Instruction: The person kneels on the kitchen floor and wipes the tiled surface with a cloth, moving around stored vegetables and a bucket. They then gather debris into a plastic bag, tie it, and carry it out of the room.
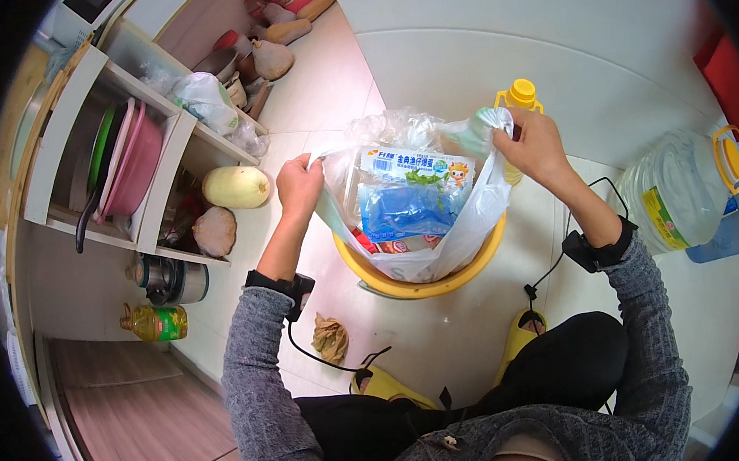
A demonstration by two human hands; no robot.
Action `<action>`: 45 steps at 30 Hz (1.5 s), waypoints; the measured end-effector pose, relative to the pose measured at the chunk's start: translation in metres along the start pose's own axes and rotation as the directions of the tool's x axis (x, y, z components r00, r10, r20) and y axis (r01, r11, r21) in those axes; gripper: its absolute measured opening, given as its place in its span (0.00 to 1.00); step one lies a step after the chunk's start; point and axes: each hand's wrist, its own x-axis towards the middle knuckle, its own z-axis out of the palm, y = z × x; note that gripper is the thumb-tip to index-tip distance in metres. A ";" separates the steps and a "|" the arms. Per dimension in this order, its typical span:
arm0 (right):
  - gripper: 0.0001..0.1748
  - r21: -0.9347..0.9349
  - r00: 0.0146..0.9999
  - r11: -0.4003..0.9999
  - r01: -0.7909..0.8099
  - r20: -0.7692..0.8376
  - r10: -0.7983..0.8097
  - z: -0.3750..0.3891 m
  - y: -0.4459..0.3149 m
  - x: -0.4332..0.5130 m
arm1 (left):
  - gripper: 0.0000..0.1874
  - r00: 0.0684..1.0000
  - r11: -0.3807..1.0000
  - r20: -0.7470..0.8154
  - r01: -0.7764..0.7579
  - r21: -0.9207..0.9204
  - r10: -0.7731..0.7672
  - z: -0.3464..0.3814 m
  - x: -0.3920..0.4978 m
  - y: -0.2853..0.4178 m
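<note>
A yellow bin (pixel 372 275) stands on the floor before my feet, lined with a white plastic bag (pixel 478 220). My left hand (pixel 300 182) grips the bag's edge on the left. Higher up on the right, my right hand (pixel 532 146) clasps a bunched part of the same bag. Between the hands the bag's mouth is spread wide. Inside lies a blue and white printed food package (pixel 412 195), with clear crumpled plastic (pixel 394 129) behind it and red wrappers (pixel 402 244) below. What lies deeper is hidden.
A yellow-capped bottle (pixel 521 94) stands behind my right hand. Large water jugs (pixel 675 190) are at the right. Shelves with pink basins (pixel 136 160) line the left, near a pale melon (pixel 236 187) and an oil bottle (pixel 157 322). Crumpled brown paper (pixel 330 339) lies by my foot.
</note>
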 end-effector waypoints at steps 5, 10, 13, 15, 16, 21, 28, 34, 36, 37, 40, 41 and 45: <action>0.14 0.185 0.995 0.980 0.079 -0.075 -0.066 -0.003 0.007 -0.008 | 0.10 0.968 0.657 0.215 0.248 -0.712 -0.133 -0.025 -0.012 0.027; 0.16 -0.292 0.971 0.956 -0.040 0.214 0.106 -0.018 0.028 -0.017 | 0.16 0.812 0.441 0.583 0.517 -0.734 0.019 -0.059 -0.032 0.038; 0.17 -0.118 0.922 0.965 -0.233 0.290 0.258 -0.033 0.028 -0.022 | 0.16 0.776 0.461 0.572 0.419 -0.782 0.266 -0.056 -0.046 0.040; 0.19 -0.111 0.954 0.980 -0.166 0.234 0.188 -0.044 0.021 -0.026 | 0.15 0.740 0.513 0.601 0.405 -0.757 0.302 -0.053 -0.051 0.042; 0.20 -0.273 0.979 0.962 0.000 0.197 0.056 -0.046 0.015 -0.026 | 0.15 0.715 0.531 0.623 0.410 -0.742 0.318 -0.053 -0.053 0.043; 0.30 -0.171 0.918 0.902 0.396 0.087 -0.387 0.012 -0.021 0.023 | 0.09 0.745 0.333 0.579 0.482 -0.810 0.330 -0.052 -0.049 0.050; 0.27 -0.109 0.682 0.837 0.536 0.640 -0.354 0.111 -0.051 0.027 | 0.15 0.802 0.083 0.528 0.528 -0.845 0.278 -0.053 -0.034 0.034; 0.20 -0.006 0.719 0.822 0.570 0.489 -0.495 0.156 -0.036 0.009 | 0.19 0.722 0.509 0.606 0.404 -0.761 0.333 -0.032 -0.061 0.055; 0.19 0.101 0.725 0.909 0.404 0.571 -0.386 0.149 -0.033 0.038 | 0.20 0.724 0.712 0.632 0.287 -0.641 0.277 -0.015 -0.088 0.064; 0.18 0.064 0.615 0.881 0.468 0.692 -0.377 0.134 -0.028 0.047 | 0.20 0.731 0.767 0.636 0.254 -0.590 0.247 -0.009 -0.098 0.068; 0.12 0.079 0.669 0.758 0.647 0.418 -0.615 0.110 -0.037 0.034 | 0.20 0.705 0.724 0.674 0.346 -0.597 0.219 -0.009 -0.111 0.072; 0.11 0.035 0.596 0.627 0.779 0.273 -0.755 0.091 -0.037 0.022 | 0.20 0.692 0.703 0.695 0.396 -0.590 0.194 -0.012 -0.113 0.073; 0.10 -0.049 0.916 0.914 0.402 0.013 -0.402 0.029 -0.055 -0.020 | 0.21 0.653 0.638 0.739 0.500 -0.586 0.168 -0.024 -0.110 0.080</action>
